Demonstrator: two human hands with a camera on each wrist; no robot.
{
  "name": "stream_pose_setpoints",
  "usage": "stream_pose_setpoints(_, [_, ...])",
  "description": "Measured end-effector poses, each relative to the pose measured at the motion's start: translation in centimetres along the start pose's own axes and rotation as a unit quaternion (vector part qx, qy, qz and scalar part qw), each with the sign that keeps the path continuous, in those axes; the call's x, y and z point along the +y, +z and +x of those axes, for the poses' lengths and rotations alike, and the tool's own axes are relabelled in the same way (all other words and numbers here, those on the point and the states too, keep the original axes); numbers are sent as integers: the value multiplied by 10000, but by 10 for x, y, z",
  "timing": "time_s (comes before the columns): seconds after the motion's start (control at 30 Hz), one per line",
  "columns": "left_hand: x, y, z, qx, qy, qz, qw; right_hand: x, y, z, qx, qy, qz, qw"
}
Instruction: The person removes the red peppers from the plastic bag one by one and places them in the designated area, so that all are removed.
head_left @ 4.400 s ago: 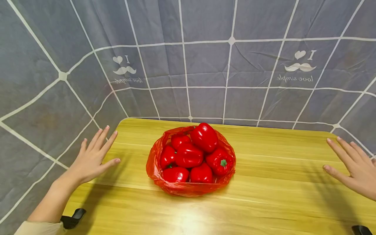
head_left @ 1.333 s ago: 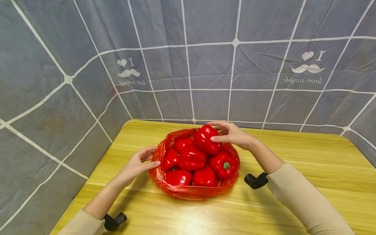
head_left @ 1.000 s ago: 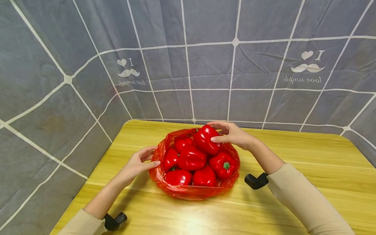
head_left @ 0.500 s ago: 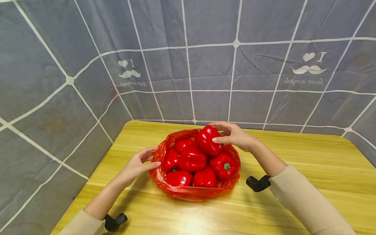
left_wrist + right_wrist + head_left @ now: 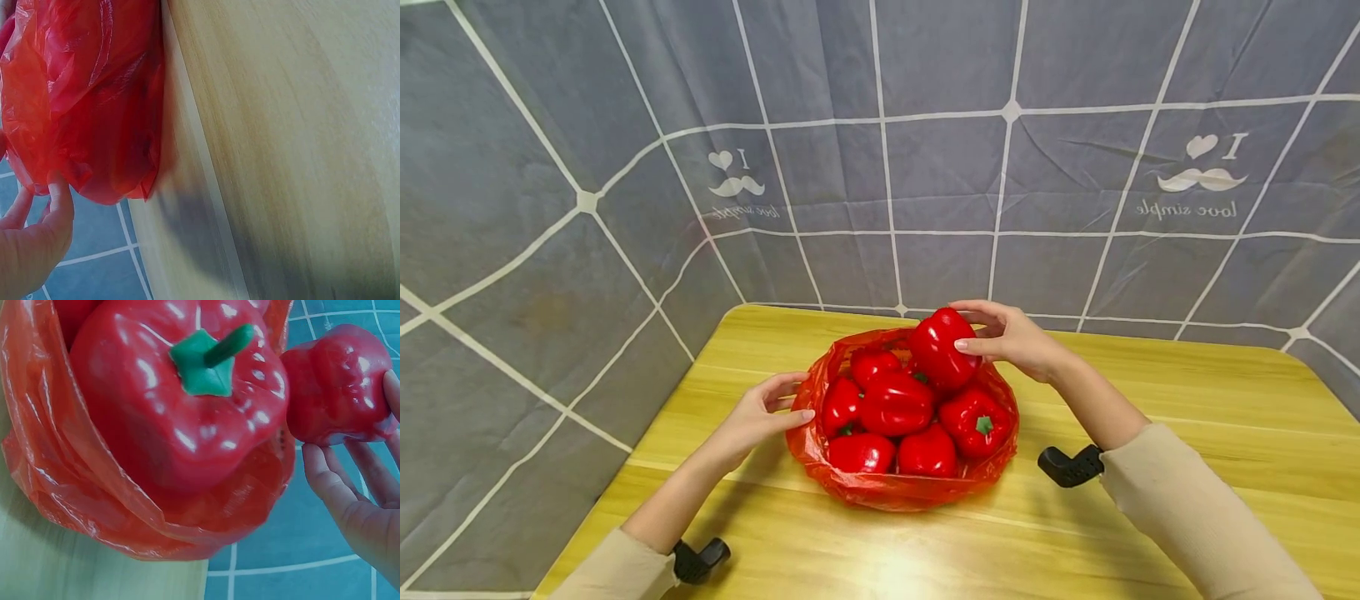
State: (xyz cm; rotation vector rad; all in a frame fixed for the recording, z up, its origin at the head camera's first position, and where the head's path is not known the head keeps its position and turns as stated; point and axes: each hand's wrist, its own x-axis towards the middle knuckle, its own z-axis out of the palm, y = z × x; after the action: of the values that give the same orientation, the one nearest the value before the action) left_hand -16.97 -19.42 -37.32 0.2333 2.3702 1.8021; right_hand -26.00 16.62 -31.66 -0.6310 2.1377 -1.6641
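You've got the tabletop point(image 5: 820, 546) up front, bag point(image 5: 887, 493) of peppers point(image 5: 897, 405) sitting on it. Your left grip point(image 5: 756, 421) pinches its left edge, your right grip point(image 5: 1018, 343) pinches the top pepper point(image 5: 942, 350) by its far right rim. Curtain point(image 5: 940, 175) behind: mirrored "I", heart point(image 5: 1202, 147), mustache point(image 5: 1201, 180), "love simple".

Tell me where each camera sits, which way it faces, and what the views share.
Head: on the head, looking forward and down at the red bag; left hand, right hand and sleeves show.
Left wrist: on that wrist, facing red bag and table; left hand shows.
Right wrist: on that wrist, facing green-stemmed pepper and held pepper; right hand shows.
Wrist views share the red bag.
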Motion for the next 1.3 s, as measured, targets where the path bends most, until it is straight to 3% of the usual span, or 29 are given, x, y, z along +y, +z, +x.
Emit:
stream_pose_setpoints(0.73, [-1,3,0,72,26,-188,9998,-6,-32,-26,583,121,161,9981])
stream_pose_setpoints(1.3, [1,2,-2,82,39,-74,9999,19,-63,-50,1177,306,230,9923])
